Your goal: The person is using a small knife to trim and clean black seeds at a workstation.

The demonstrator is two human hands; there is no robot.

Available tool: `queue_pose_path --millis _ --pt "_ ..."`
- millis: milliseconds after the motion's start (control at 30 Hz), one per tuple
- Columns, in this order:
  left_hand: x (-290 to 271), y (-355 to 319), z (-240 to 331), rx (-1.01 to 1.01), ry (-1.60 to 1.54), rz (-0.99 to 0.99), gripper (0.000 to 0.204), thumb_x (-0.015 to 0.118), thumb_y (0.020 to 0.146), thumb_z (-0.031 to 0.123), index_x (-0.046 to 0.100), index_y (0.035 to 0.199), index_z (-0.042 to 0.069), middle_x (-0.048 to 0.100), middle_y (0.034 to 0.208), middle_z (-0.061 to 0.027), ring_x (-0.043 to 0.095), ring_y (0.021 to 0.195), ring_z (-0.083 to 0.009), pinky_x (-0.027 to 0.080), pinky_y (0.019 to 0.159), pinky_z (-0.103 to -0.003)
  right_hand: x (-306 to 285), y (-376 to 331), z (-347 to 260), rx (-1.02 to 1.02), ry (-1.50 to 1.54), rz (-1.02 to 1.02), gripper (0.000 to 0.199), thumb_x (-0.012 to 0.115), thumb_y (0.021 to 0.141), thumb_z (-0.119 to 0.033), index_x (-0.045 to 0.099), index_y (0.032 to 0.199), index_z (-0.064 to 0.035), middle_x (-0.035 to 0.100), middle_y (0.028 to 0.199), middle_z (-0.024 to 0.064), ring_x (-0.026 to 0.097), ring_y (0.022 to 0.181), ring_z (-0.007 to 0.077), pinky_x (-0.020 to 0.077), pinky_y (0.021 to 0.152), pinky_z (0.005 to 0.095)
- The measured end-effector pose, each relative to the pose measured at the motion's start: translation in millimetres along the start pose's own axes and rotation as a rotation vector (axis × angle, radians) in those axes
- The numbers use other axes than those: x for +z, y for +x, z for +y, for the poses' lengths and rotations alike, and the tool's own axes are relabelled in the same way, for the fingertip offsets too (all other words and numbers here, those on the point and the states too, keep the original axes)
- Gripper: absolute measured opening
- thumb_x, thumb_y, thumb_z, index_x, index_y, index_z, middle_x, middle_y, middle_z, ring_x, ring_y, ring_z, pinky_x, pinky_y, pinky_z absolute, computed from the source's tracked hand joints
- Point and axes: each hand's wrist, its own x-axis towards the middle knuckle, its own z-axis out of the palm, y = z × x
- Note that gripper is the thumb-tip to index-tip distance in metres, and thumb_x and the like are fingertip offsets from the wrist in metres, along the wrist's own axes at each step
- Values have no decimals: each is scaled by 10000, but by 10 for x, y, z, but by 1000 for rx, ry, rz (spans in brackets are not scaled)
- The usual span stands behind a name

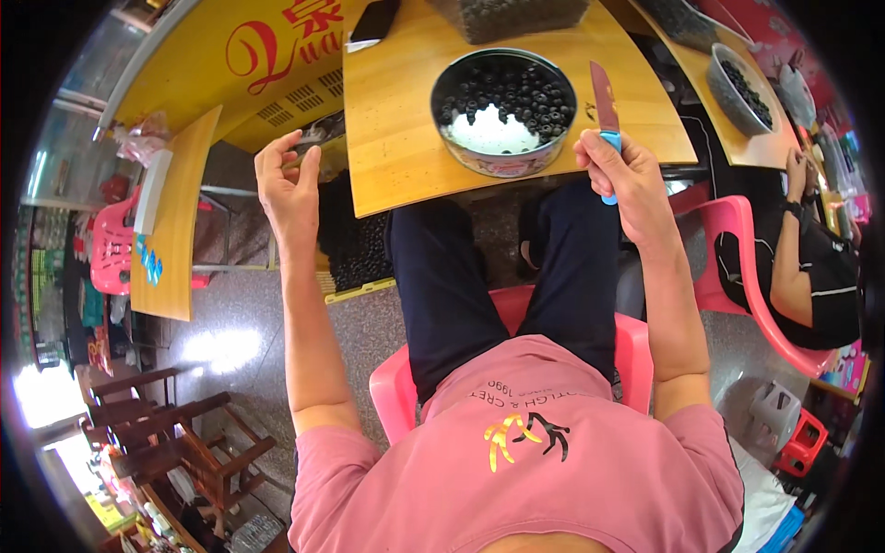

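My right hand [625, 175] grips a small knife [604, 101] by its light blue handle, the reddish-brown blade pointing up and away from me. My left hand [290, 184] is raised left of the table's edge, thumb and fingers curled but apart, and I make out nothing held in it. Between the hands, a round tin [502, 163] stands on the wooden table [396, 138]. Many small dark round pieces [525, 92], fruits or nuts whose kind I cannot tell, fill most of it. A white heap [493, 132] lies at its near side.
A clear container [512, 20] and a dark phone-like object [373, 23] sit at the table's far side. Below left, a yellow-edged crate [355, 291] holds more dark pieces. At right, another person's arm [793, 258] rests near a pink chair [737, 240] and a bowl [724, 88].
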Motion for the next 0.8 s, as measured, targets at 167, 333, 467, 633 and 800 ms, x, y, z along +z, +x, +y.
queue_pose_path --millis 167,333,467,633,800 --pt "555 165 608 224 -124 -418 172 666 857 65 659 1016 -1 673 885 -73 599 802 -109 468 737 -245 -45 -26 48 -1 0 47 200 639 933 -219 653 918 -20 590 767 4 416 559 14 315 508 176" --pt "1302 265 785 373 361 -777 149 619 839 130 669 916 12 690 898 -171 660 853 -326 514 714 -392 17 -66 -7 -35 4 -1 216 646 928 -233 653 920 -17 594 766 1 414 564 9 318 513 174" --pt "1599 356 863 461 746 -887 138 609 830 131 676 890 26 697 915 -152 673 893 -308 533 715 -398 -5 -103 -57 -57 -17 6 221 637 934 -240 652 925 -20 594 763 -2 412 572 8 324 520 169" --pt "1845 331 759 546 883 -1008 186 629 805 204 636 932 69 685 900 -156 664 891 -332 522 719 -445 -2 -95 -40 -90 -42 -11 214 629 938 -245 647 933 -32 589 760 -8 413 584 9 326 522 167" --pt "1829 297 691 515 673 -941 173 611 805 168 630 933 53 686 880 -148 668 821 -299 517 688 -422 23 -95 -81 -83 -60 -44 218 624 938 -260 639 928 -43 586 764 -19 409 583 7 319 516 164"
